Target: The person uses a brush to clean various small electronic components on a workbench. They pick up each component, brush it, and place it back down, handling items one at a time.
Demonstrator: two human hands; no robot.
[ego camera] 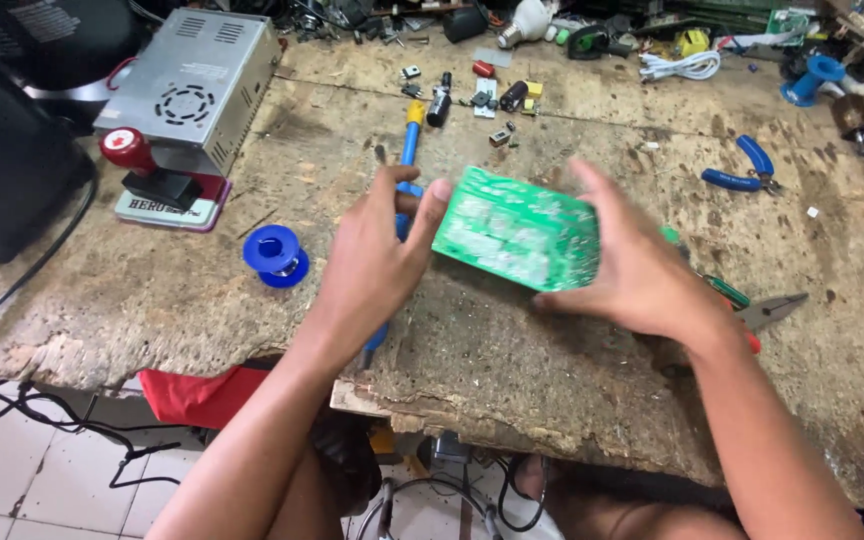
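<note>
Holding a green circuit board point(515, 240) between them, the left hand point(377, 262) pinches its left edge and the right hand point(637, 265) grips its right side, near a blue solder spool point(275, 254).

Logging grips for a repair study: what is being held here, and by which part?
A green circuit board, gripped at its short ends: left hand on one, right hand on the other.

Worn, stained wooden workbench point(572, 390); white tiled floor point(12, 480) below; black cables point(72, 425) trailing.

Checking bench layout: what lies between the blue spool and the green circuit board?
In the head view, the left hand and the blue soldering iron lie between the spool and the board.
</note>
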